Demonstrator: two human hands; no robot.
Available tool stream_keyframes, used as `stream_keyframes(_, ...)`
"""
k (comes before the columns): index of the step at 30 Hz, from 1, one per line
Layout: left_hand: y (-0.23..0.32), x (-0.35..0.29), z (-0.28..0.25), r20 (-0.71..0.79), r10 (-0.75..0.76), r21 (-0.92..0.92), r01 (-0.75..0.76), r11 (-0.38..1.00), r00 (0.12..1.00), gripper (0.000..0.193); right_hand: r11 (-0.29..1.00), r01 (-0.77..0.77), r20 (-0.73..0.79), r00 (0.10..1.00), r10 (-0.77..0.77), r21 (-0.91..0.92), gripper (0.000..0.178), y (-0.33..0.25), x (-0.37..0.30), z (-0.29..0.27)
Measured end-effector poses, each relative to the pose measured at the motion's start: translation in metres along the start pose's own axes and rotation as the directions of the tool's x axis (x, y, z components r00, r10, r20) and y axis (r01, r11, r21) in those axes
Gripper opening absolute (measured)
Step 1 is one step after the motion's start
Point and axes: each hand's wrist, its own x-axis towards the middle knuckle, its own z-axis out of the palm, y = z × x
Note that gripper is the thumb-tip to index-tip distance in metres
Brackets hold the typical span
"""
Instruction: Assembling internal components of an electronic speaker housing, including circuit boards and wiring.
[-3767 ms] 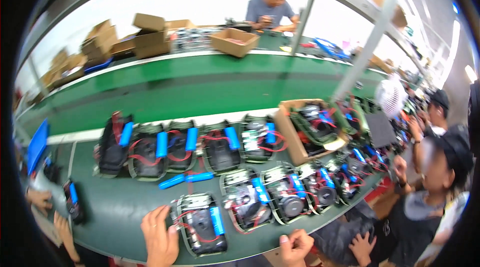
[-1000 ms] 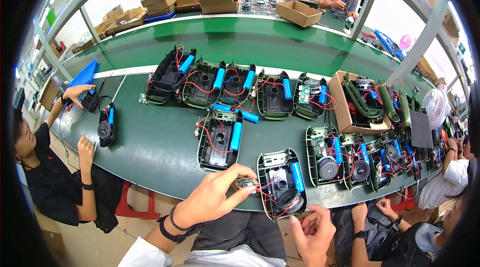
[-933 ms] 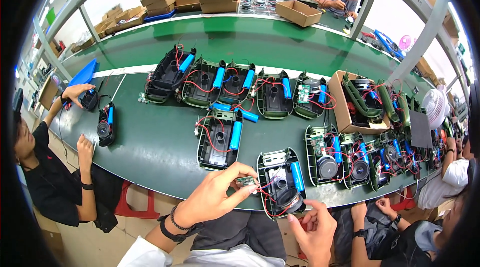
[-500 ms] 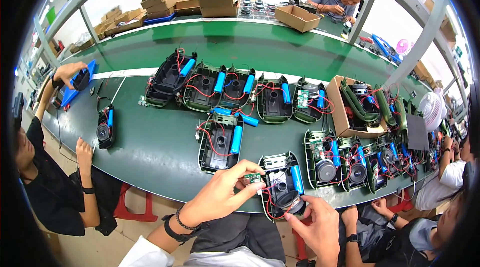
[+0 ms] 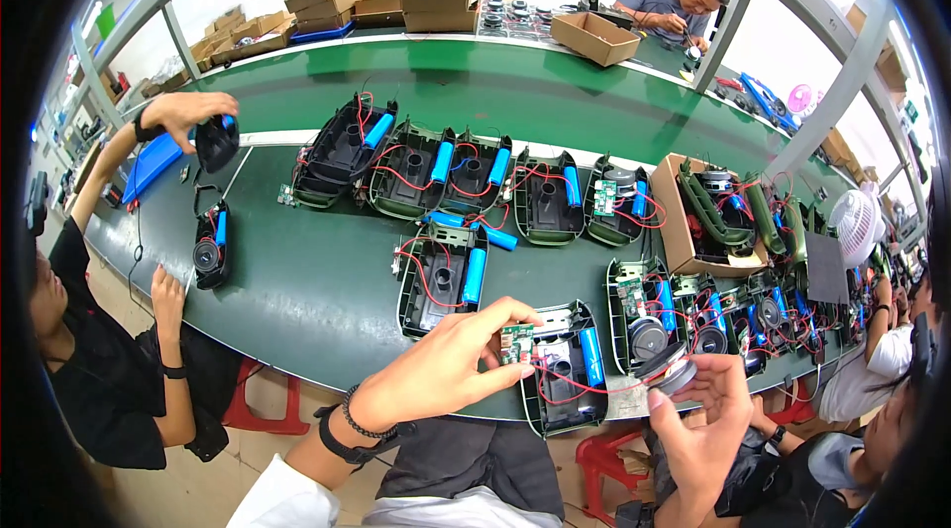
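Observation:
My left hand (image 5: 436, 381) pinches a small green circuit board (image 5: 515, 343) between thumb and fingers, above the left side of an open green-and-black speaker housing (image 5: 557, 407). A blue cylindrical battery (image 5: 591, 358) lies along the housing's right wall. To the right of the housing, my right hand (image 5: 711, 429) grips a round black speaker driver (image 5: 672, 375) by its edge, tilted and raised off the table. Red wires (image 5: 609, 390) stretch from the driver across the housing toward the board.
Several similar housings (image 5: 548, 201) stand on the dark green table (image 5: 297, 275), more at the right. A cardboard box (image 5: 678, 236) holds green shells. At the left, a person's hand (image 5: 183, 114) holds a dark shell (image 5: 216, 144) above another small housing (image 5: 210, 249). Behind runs a green conveyor (image 5: 416, 72).
The speaker driver has come up out of the housing and moved right, held in my right hand. My left hand shifted slightly right with the board. The person at left moved the dark shell rightward.

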Motion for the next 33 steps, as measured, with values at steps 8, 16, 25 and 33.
stream_keyframes(8,0.027,0.028,-0.010,0.090,0.112,0.158,-0.126,0.979,0.990,0.043,0.981,0.058,-0.110,0.991,-0.080,-0.187,0.041,-0.005,-0.002,-0.008)
stream_keyframes(16,0.002,0.036,-0.008,0.080,0.084,0.064,-0.089,0.994,0.993,0.044,0.961,0.141,0.090,0.988,-0.122,-0.238,0.044,0.009,-0.031,0.013)
stream_keyframes(25,-0.023,0.007,-0.005,-0.082,-0.019,-0.245,-0.001,0.969,0.996,0.051,0.888,0.336,0.169,0.940,-0.296,-0.315,0.051,0.047,-0.043,0.036)
stream_keyframes(33,-0.016,0.010,-0.010,-0.092,-0.008,-0.159,-0.007,0.987,0.996,0.052,0.862,0.372,0.189,0.927,-0.324,-0.344,0.046,0.051,-0.039,0.032)
